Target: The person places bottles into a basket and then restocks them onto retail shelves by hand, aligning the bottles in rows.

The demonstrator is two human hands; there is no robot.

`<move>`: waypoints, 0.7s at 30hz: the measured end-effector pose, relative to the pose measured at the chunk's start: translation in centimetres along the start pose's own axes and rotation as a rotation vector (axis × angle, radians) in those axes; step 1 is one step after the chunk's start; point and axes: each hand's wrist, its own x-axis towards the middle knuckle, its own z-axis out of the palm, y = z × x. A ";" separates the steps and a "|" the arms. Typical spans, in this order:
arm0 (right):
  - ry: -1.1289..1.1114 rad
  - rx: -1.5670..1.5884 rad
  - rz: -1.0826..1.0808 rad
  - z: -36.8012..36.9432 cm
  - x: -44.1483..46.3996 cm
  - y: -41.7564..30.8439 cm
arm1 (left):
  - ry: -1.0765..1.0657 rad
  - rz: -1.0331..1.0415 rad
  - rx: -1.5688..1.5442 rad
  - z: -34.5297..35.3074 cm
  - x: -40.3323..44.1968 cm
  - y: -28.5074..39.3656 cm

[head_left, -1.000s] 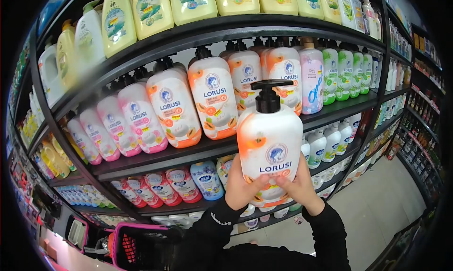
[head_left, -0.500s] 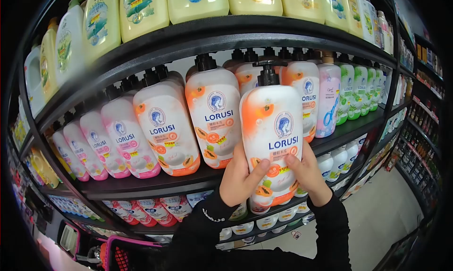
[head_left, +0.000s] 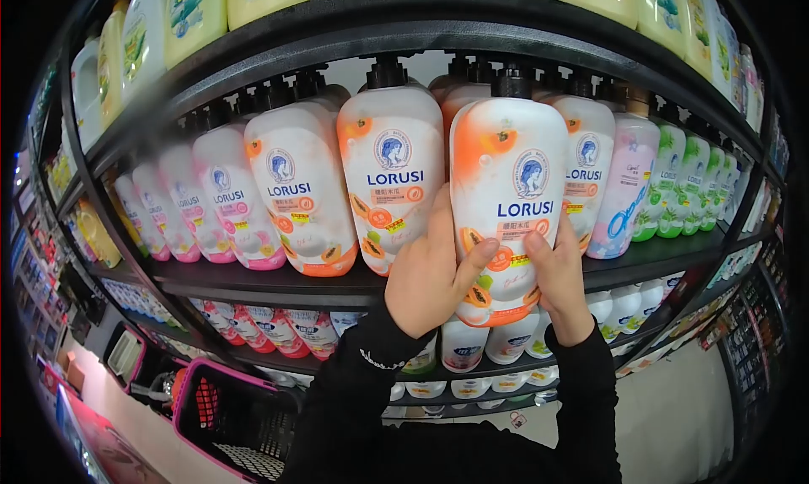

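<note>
A white and orange LORUSI pump bottle (head_left: pixel 510 172) is upright at the front edge of the middle shelf, its label facing me. My left hand (head_left: pixel 430 269) wraps round its lower left side, the thumb on the front. On its lower right side, my right hand (head_left: pixel 560 273) grips with the thumb on the label. Both hands' other fingers are partly hidden behind the bottle. Just left of it stands a matching bottle (head_left: pixel 392 164), and another matching bottle (head_left: pixel 587 147) is to the right.
Pink LORUSI bottles (head_left: pixel 232 197) line the shelf's left part; a lilac bottle (head_left: pixel 622 180) and green bottles (head_left: pixel 666 180) are at the right. The shelf above, with its dark edge (head_left: pixel 379 37), holds yellow bottles. A black basket with a pink rim (head_left: pixel 190 400) is at the lower left.
Both hands have moved the bottle forward to the shelf, into line with the row of matching bottles. Its pump top now reaches under the upper shelf. The view has shifted too, showing more of the basket.
</note>
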 end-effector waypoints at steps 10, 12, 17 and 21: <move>0.014 -0.109 -0.170 0.3 1.6 0.7 | 0.141 0.002 0.307 0.2 0.6 0.0; 0.012 -0.116 -0.165 0.3 1.6 0.6 | 0.110 -0.034 0.315 0.0 0.5 0.3; 0.001 -0.141 -0.163 0.3 2.0 1.3 | 0.062 -0.061 0.287 -0.2 -0.4 0.2; 0.008 -0.133 -0.176 0.5 2.3 1.7 | 0.028 0.026 0.338 0.0 -0.9 -0.6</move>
